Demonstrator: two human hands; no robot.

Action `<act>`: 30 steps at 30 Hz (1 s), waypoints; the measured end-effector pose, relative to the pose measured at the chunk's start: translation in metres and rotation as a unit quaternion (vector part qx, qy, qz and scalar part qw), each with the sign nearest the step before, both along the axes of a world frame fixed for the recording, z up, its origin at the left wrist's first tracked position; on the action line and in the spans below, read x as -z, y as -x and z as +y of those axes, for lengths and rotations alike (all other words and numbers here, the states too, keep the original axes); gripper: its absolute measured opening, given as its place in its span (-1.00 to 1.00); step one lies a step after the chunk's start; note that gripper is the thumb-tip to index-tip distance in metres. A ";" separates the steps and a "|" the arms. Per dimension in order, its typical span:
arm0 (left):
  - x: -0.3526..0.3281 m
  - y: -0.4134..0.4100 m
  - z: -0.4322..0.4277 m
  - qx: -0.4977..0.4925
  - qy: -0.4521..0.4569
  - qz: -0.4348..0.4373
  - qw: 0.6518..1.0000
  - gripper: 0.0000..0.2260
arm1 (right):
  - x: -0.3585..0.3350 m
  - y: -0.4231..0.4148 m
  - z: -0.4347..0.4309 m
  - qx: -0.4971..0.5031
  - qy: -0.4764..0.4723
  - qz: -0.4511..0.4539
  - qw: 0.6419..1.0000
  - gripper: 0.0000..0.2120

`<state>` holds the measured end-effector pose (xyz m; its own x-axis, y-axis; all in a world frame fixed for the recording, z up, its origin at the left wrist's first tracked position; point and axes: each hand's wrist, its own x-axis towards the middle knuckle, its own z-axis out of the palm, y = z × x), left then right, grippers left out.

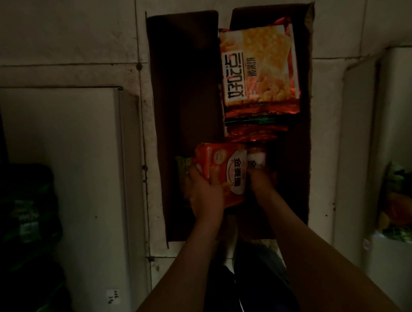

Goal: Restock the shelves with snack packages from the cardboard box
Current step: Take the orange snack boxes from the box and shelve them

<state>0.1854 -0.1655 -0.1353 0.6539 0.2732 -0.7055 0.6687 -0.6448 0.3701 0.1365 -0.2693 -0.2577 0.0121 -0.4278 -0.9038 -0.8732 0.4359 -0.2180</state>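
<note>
An open cardboard box [179, 100] lies on the tiled floor below me. A stack of orange snack packages [258, 67] fills its far right part, topped by a yellow-orange pack with large black lettering. Over the near end of the box, my left hand [203, 194] grips a small bundle of orange packages [226, 169] from the left side, with a green pack edge [182, 162] behind it. My right hand [259, 178] grips the same bundle from the right, fingers curled on a pack with a white patch.
A white shelf [61, 150] stands at the left, with dark green snack bags [23, 211] on its lower level. Another white shelf [400, 145] at the right holds green and orange packs [403, 206]. My dark trousers and shoes are below the box.
</note>
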 end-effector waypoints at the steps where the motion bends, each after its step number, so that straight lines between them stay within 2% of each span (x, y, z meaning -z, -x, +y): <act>1: -0.003 0.000 -0.002 0.008 -0.008 -0.001 1.000 -0.48 | 0.006 0.004 0.000 0.018 0.002 0.005 1.000 -0.04; 4: -0.013 0.000 -0.006 0.040 -0.035 -0.009 0.999 -0.45 | -0.017 -0.003 0.003 0.037 0.010 0.017 0.999 -0.07; 7: -0.038 -0.001 -0.007 0.046 -0.047 -0.002 0.998 -0.43 | -0.060 -0.013 0.007 -0.012 -0.035 -0.076 0.996 -0.40; 10: -0.080 -0.003 -0.011 0.026 -0.024 0.000 0.999 -0.45 | -0.135 -0.025 0.009 0.006 -0.108 -0.154 0.982 -0.65; 13: -0.135 -0.015 -0.014 -0.001 -0.003 -0.017 1.000 -0.47 | -0.209 -0.029 0.003 0.010 -0.129 -0.195 0.972 -0.83; 16: -0.200 -0.037 -0.011 -0.037 0.053 -0.047 0.997 -0.55 | -0.289 -0.040 -0.007 -0.015 -0.115 -0.208 0.971 -0.78; 19: -0.276 -0.057 -0.011 -0.105 0.160 -0.055 0.980 -0.72 | -0.376 -0.054 -0.022 -0.032 -0.121 -0.231 0.965 -0.64; 23: -0.383 -0.076 -0.019 -0.142 0.261 -0.067 0.952 -0.72 | -0.490 -0.055 -0.040 -0.009 -0.092 -0.319 0.943 -0.62; 26: -0.474 -0.071 -0.032 -0.193 0.337 -0.070 0.919 -0.68 | -0.587 -0.038 -0.045 0.069 -0.051 -0.403 0.911 -0.63; 30: -0.557 -0.038 -0.049 -0.208 0.408 -0.041 0.888 -0.63 | -0.695 -0.007 -0.037 0.203 -0.070 -0.509 0.834 -0.65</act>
<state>0.2232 -0.2149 0.4220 0.6741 -0.0785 -0.7345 0.7359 0.1567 0.6587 0.1431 -0.3060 0.4371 0.6828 -0.4752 -0.5549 -0.0414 0.7332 -0.6788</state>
